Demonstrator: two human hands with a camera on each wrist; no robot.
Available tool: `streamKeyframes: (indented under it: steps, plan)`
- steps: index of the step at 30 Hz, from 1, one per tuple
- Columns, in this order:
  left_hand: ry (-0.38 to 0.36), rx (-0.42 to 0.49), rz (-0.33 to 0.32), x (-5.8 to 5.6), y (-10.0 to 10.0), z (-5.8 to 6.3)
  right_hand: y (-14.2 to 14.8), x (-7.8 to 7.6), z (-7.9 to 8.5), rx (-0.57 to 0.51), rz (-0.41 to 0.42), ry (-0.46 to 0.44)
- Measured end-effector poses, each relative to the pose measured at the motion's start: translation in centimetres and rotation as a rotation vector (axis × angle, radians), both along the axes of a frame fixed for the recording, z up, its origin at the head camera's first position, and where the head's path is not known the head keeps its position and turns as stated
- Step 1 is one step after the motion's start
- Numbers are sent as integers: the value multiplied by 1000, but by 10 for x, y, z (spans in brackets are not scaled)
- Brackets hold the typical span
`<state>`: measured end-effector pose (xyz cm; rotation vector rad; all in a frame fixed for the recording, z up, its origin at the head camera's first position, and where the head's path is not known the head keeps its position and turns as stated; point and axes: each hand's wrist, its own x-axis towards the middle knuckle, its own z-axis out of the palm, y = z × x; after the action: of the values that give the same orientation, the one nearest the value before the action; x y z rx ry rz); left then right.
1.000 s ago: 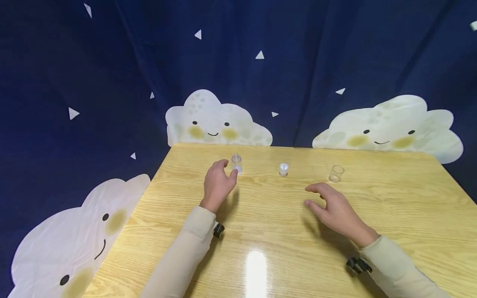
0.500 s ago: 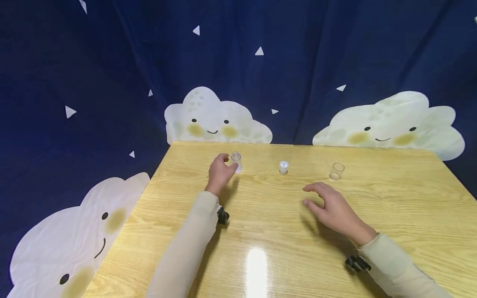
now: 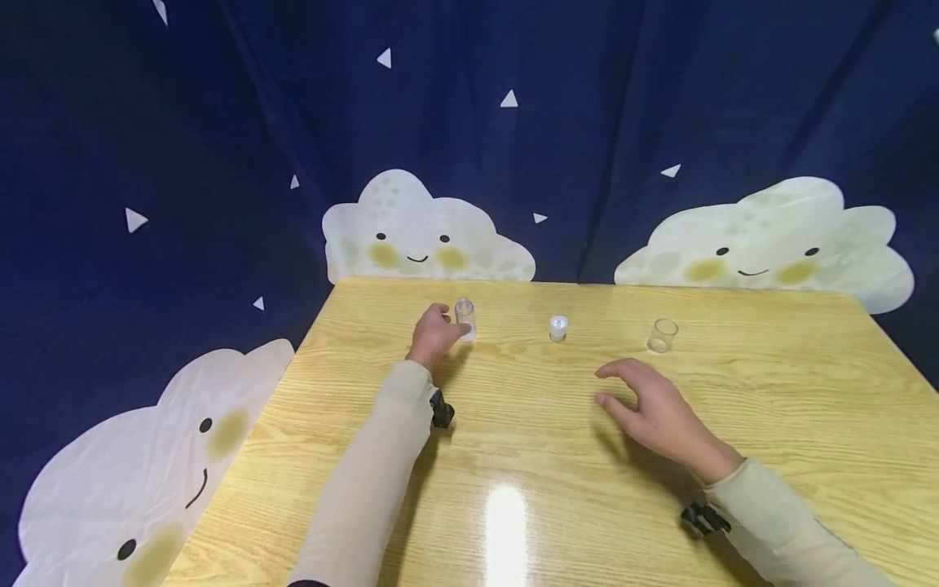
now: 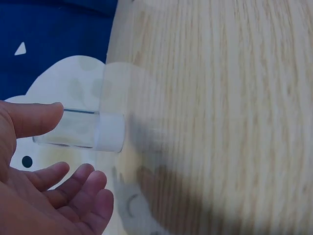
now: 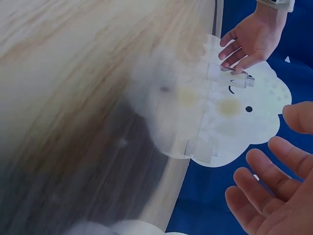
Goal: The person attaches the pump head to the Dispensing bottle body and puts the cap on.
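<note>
A small clear bottle [image 3: 466,311] with a white lower part [image 4: 110,132] stands upright near the table's far edge. Beside it is my left hand [image 3: 432,336], its thumb in front of the bottle and the other fingers spread apart from it. In the left wrist view a gap shows between the bottle and those fingers. My right hand [image 3: 663,414] hovers over the table with thumb and fingers parted, holding nothing. A small white round piece [image 3: 559,328], perhaps a cap, stands between the hands. Closest to the right hand is a clear open cylinder [image 3: 663,336].
The wooden table [image 3: 557,432] ends at a dark blue curtain [image 3: 572,163] printed with clouds and triangles. A bright light reflection [image 3: 506,530] lies on the near tabletop. Each wrist bears a black camera mount [image 3: 441,409].
My left hand has moved forward to the bottle, and its thumb has come across the bottle's front. My right hand and the pieces on the table stay nearly where they were.
</note>
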<state>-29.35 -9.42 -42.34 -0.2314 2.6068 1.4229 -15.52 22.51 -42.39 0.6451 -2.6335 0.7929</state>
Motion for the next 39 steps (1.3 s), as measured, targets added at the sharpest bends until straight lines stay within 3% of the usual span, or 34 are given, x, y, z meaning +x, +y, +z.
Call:
streamKeyframes:
  steps: [17, 30, 39]
  plan:
    - [73, -26, -2, -1, 13, -5, 5, 2, -1, 12, -5, -16]
    - [45, -24, -13, -2, 13, -3, 7, 4, -2, 34, 15, -21]
    - [74, -88, -17, -3, 9, -9, 8, 6, -3, 79, 28, -24]
